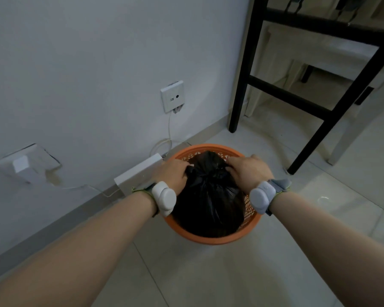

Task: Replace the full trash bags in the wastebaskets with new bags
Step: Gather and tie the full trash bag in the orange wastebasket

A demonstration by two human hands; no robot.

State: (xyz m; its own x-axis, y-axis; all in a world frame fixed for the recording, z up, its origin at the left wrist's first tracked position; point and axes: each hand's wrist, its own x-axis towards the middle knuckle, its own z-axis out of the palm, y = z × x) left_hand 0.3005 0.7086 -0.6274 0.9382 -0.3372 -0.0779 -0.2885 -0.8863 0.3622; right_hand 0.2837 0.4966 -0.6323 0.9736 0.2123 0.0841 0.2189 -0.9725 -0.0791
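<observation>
— So, where is the bag sitting?
— I see the black trash bag [208,202] inside the orange wastebasket [208,240], which stands on the tiled floor [208,275] just beside the wall [87,52]. The bag bulges above the rim, and its top is gathered into a bunch.
— And the hands?
— Both are on that bunch. The left hand [175,171] grips it from the left and the right hand [249,170] from the right, fingers curled into the plastic. The fingertips are buried in the folds, so I cannot tell whether the bunch is knotted.
— Any writing you can read?
— Nothing legible from my seat. The white wall plate [172,96] above the basket has two small ports, and any marking on it is too small for me. The left wrist device [163,197] and the right wrist device [262,197] show me only smooth pale shells.
— What else is hard to make out?
— A white box [138,176] lies against the wall just left of the basket, partly behind the left hand. A thin cable [169,129] drops from the wall plate toward it, but its end is hidden. A second wall socket [20,166] at lower left is blurred. The black furniture frame [244,74] at upper right is cut off by the picture edge, so I cannot say if it is a table or a chair. The basket's near wall hides the bag's lower part.
</observation>
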